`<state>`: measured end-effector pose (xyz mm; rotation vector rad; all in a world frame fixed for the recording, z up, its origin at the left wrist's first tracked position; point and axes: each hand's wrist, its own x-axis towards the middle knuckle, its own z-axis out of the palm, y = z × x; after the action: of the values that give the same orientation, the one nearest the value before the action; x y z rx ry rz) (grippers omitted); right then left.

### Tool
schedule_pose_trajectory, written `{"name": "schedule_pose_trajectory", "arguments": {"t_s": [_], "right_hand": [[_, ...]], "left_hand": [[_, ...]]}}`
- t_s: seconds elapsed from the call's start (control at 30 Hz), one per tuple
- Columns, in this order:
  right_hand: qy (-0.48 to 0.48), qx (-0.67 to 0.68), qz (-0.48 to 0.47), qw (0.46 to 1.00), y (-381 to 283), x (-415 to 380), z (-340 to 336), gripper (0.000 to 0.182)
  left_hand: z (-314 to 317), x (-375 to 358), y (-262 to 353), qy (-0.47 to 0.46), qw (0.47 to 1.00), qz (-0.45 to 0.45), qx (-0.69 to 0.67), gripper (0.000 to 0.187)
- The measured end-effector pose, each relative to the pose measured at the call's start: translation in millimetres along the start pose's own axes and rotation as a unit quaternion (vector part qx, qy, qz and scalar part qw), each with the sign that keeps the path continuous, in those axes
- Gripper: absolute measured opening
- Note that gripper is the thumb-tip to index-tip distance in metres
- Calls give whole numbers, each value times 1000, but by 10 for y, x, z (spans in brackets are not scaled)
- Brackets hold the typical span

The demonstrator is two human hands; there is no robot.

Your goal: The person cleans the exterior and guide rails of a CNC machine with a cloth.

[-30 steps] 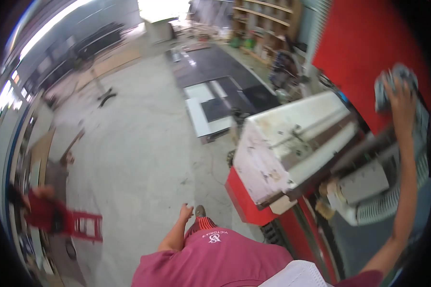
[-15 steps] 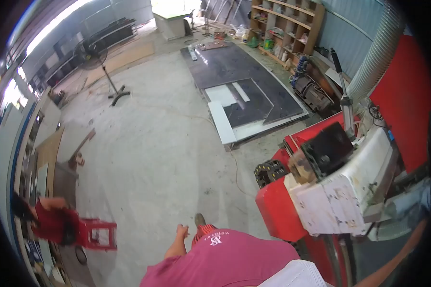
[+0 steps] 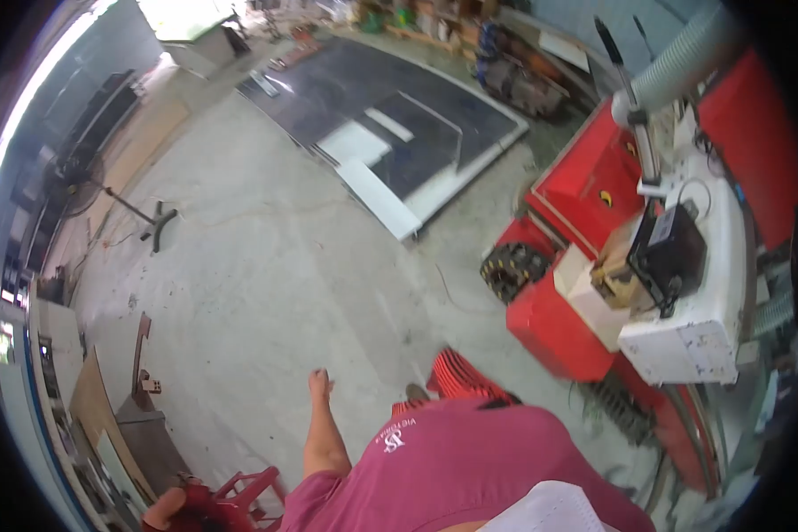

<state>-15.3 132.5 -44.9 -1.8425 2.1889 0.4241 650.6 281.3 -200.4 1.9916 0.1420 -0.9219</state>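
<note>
My left hand (image 3: 320, 382) hangs out in front of my body over the concrete floor (image 3: 266, 306), its fingers curled in a loose fist. It touches nothing, and no object shows in it. My right hand is out of view. Below me are my maroon shirt (image 3: 470, 452) and red-and-black striped trousers (image 3: 461, 377). To my right stands a red and white machine (image 3: 683, 350) with a black box (image 3: 669, 253) on its top.
A large dark panel (image 3: 328, 84) with white pieces lies ahead. A stand fan (image 3: 155, 222) is at the left. At lower left a person (image 3: 182, 505) is beside a red plastic stool (image 3: 244, 496). A thin cable (image 3: 443, 282) lies on the floor near the machine.
My view has turned and moved forward, so the stool and person sit lower. My left arm has swung further forward. My right arm, seen at the lower right before, has left the view.
</note>
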Motion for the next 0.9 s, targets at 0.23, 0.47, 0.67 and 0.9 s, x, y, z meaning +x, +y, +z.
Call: {"name": "schedule_pose_trajectory", "arguments": {"t_s": [0.23, 0.47, 0.67, 0.9], "right_hand": [[-185, 16, -1, 983, -934, -68, 732, 43], [-73, 158, -212, 962, -2810, 1791, -68, 54], [73, 237, -203, 947, -3840, 2531, -1677, 56], [70, 511, 92, 852, -3851, 3273, -1092, 59]], "left_hand": [[661, 109, 554, -141, 983, -45, 112, 37], [937, 622, 1534, -226, 949, -15, 222, 39], [990, 1369, 2243, -154, 965, -22, 211, 38], [1870, 1911, 3118, -245, 910, -1, 334, 38]]}}
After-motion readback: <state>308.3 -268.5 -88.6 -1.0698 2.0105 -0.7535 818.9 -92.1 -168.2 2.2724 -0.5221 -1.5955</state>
